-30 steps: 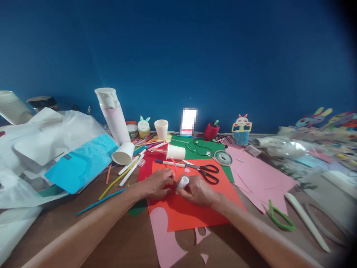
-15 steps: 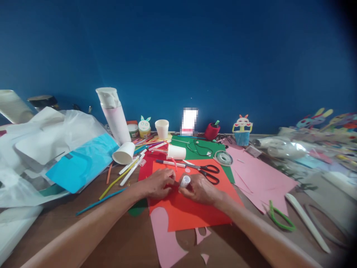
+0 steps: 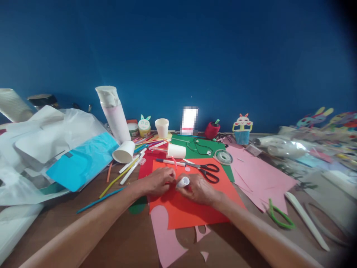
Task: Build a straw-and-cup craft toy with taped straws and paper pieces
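Note:
My right hand (image 3: 197,190) is closed round a white tube (image 3: 183,182), its round end tilted up toward me. Just beside it, my left hand (image 3: 161,181) has its fingers drawn together in a pinch, and whatever they hold is hidden. Both hands are low over an orange sheet of paper (image 3: 200,212), with the fingertips almost meeting. Beyond them lie black-handled scissors (image 3: 208,171), a white pen with a dark cap (image 3: 170,162) and a small pink paper disc (image 3: 187,169).
A white paper cup (image 3: 176,151) lies on its side behind the pen. Markers and pipe cleaners (image 3: 117,182) are strewn at left, near a blue sheet (image 3: 83,163). Pink paper (image 3: 259,175), a tape roll (image 3: 223,157) and a green pipe cleaner (image 3: 280,219) are at right.
My right hand has shifted slightly left, toward my left hand, and the white tube has tipped over to the right. My left hand stays nearly in place.

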### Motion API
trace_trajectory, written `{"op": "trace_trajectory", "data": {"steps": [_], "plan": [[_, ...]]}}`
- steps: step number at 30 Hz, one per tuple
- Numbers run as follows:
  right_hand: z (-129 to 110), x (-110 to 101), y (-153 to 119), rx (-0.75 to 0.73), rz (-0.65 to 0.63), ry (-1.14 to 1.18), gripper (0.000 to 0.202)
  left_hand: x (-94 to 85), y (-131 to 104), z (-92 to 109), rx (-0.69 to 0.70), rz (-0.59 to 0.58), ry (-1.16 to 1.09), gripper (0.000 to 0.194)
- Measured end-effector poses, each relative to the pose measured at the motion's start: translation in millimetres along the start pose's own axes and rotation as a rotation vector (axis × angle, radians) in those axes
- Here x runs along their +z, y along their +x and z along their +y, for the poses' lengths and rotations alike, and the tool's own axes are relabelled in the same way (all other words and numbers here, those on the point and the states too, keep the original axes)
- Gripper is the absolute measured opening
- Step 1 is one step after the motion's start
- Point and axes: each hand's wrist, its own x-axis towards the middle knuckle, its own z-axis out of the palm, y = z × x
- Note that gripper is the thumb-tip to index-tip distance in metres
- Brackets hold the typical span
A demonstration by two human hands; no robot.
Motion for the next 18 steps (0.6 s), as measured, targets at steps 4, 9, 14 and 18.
{"op": "trace_trajectory", "data": {"steps": [4,9,14,18], "plan": [[-3.7,-0.7,1.8,-0.038,-0.027,0.002,0.006,1.6,1.7,-3.5,0.027,0.000,-0.033,0.013],[-2.4,-0.8,2.4,0.007,-0.007,-0.017,0.008,0.4,2.3,-3.3,-0.001,-0.004,-0.045,0.015],[-3.7,-3.2,2.6,0.000,-0.053,0.000,0.008,1.1,1.9,-3.7,-0.002,-0.011,-0.043,0.020],[-3.6,-5.6,1.9,0.041,-0.057,-0.016,0.008,2.6,1.8,-6.9,0.008,-0.009,-0.040,0.022]]}}
